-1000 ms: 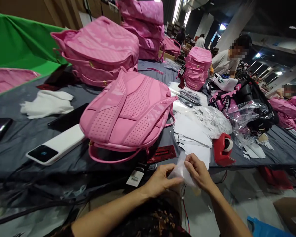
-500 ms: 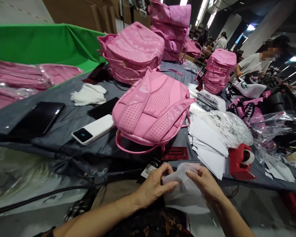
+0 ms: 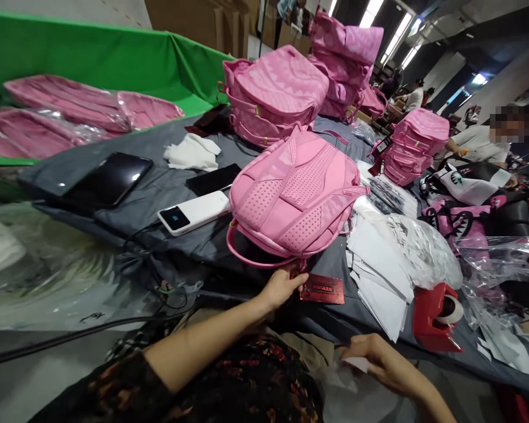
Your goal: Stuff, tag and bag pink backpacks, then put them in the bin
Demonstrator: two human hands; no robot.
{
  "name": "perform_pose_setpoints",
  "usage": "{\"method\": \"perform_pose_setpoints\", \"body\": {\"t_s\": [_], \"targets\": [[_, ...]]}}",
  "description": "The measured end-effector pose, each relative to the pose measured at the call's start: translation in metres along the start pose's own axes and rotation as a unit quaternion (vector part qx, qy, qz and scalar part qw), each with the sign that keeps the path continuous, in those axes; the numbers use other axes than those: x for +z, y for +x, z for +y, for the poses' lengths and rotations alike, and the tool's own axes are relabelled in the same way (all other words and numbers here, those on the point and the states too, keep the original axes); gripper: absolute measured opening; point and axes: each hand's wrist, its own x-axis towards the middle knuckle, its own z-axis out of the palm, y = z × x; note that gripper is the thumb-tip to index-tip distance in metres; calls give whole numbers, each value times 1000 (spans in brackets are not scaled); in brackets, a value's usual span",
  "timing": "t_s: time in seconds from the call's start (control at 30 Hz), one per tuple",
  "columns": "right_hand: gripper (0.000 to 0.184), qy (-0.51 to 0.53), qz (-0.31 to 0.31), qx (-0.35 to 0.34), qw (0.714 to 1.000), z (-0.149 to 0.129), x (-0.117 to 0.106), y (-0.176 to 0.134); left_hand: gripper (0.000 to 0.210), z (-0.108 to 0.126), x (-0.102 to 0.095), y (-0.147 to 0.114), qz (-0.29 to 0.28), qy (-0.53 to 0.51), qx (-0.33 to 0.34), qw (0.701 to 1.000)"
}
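Pink bag (image 3: 297, 191) lies straps-up on table (image 3: 158, 183), red tag (image 3: 321, 289) just beside it; L hand (image 3: 282, 289) at tag's edge, grip can't be told; R hand (image 3: 377, 357) holds cloudy plastic (image 3: 348, 395). Paper (image 3: 377, 267) & tape disp. (image 3: 427, 323) sit to bag's R.

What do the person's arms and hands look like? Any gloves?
No gloves: the left hand and right hand are bare, with no watch showing on either wrist. The left sleeve is black with reddish and tan flowery patches, and stops around the elbow. The right sleeve is out of view.
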Motion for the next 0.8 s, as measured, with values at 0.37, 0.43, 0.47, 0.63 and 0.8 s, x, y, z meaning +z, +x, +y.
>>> {"method": "perform_pose_setpoints", "body": {"t_s": [0.37, 0.43, 0.47, 0.63, 0.8], "targets": [[47, 49, 89, 82, 991, -4, -44, 18, 19, 25, -20, -29, -100, -173, -58, 978], [39, -58, 93, 78, 991, -3, -43, 33, 36, 19, -22, -34, -87, -236, -76, 965], [32, -129, 101, 86, 983, -3, -41, 41, 47, 14, -23, -36, -72, -255, -92, 960], [28, -410, 115, 209, 881, -10, -22, 93, 63, 2, -22, -44, 54, -144, -73, 985], [32, -363, 258, 149, 883, -14, -14, 148, 38, 14, -8, -57, 48, 8, 108, 993]]}}
